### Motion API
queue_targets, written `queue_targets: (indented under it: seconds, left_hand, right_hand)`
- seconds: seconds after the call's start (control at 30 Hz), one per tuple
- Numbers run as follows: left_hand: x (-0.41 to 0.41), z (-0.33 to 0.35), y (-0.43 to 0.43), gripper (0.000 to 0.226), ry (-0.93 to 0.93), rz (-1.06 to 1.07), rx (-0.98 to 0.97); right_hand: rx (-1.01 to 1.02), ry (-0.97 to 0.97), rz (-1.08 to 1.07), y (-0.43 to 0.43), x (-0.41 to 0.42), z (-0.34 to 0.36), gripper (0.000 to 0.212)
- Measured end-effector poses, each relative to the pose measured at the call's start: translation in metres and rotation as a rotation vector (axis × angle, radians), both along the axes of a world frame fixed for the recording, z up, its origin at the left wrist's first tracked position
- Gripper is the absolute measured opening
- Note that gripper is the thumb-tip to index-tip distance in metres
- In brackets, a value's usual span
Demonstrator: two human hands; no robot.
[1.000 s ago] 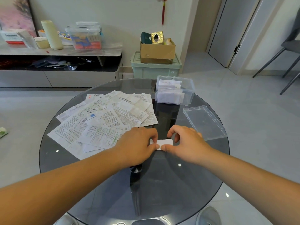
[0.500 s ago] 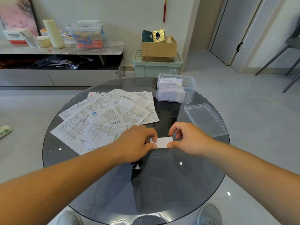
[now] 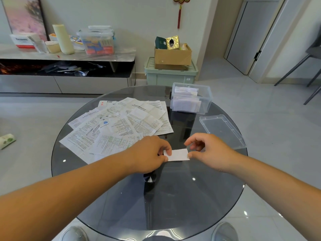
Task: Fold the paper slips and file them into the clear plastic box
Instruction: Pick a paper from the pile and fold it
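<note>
A small folded white paper slip (image 3: 178,154) lies on the round glass table (image 3: 173,202). My left hand (image 3: 149,153) pinches its left end between thumb and fingers. My right hand (image 3: 212,150) is just right of the slip, with its thumb tip at the slip's right edge and its curled fingers lifted off the paper. The clear plastic box (image 3: 191,100) stands open at the table's far right, with several folded slips upright inside. A fanned pile of unfolded printed slips (image 3: 118,126) covers the table's left half.
The box's clear lid (image 3: 222,131) lies flat near the table's right edge. Behind the table are a green storage bin (image 3: 170,75) with a cardboard box on top and a low cabinet (image 3: 66,56) with clutter. A chair's legs (image 3: 298,70) show at far right.
My right hand's fingers have lifted off the slip and the hand has drawn slightly to the right, so more of the slip shows. My left hand keeps its pinch.
</note>
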State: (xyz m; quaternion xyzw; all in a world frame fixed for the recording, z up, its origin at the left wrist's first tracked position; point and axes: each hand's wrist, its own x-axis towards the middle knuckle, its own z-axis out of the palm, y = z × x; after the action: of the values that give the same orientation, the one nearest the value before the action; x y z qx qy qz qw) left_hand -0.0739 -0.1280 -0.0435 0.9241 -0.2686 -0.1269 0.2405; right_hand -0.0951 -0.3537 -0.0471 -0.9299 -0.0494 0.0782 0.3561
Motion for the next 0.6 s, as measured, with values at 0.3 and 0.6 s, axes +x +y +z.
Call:
queue_targets:
  seconds: [0.3,0.6]
  left_hand:
    - [-0.009,-0.003,0.01,0.02,-0.217,-0.029,-0.045]
    - [0.002,0.008,0.06,0.019,-0.331,0.168,0.035]
  right_hand:
    - [-0.243,-0.245,0.325,0.013,-0.034,0.009,0.036]
    - [-0.599,-0.283,0.306,-0.004,-0.024,-0.001,0.076]
